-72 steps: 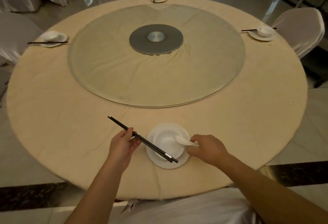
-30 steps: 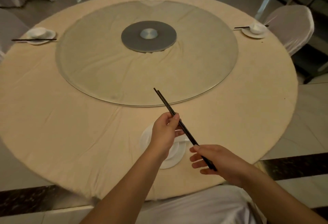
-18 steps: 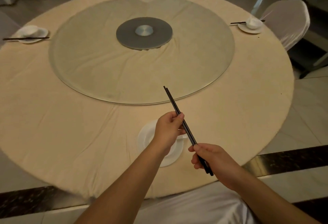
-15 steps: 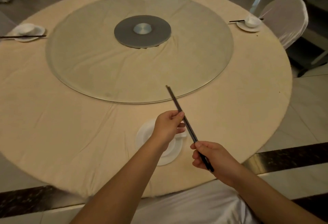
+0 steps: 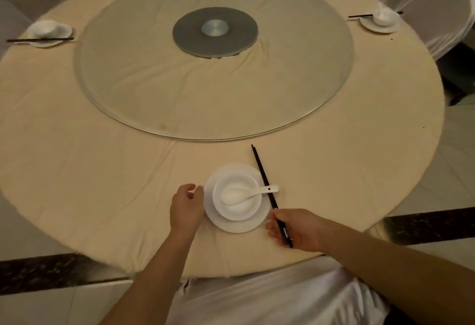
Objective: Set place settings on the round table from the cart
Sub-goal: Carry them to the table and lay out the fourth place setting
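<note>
Right hand [image 5: 295, 229] pinches near end of 2 black chopsticks [image 5: 264, 180], lying just right of plate [image 5: 231, 225]. Left hand [image 5: 186, 206] loosely curled at plate's left rim, seemingly empty. Spoon [image 5: 244, 193] in bowl [image 5: 237, 210].

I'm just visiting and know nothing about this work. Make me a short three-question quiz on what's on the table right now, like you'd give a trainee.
1. True or false: the spoon lies in the bowl.
2. Which hand holds the chopsticks? A) left hand B) right hand C) neither
3. Fill in: the bowl stands on a white ____.

Key
1. True; its handle sticks out over the rim toward the chopsticks.
2. B; the right hand grips their near end, and the left hand is beside the plate, holding nothing.
3. Plate.
</note>
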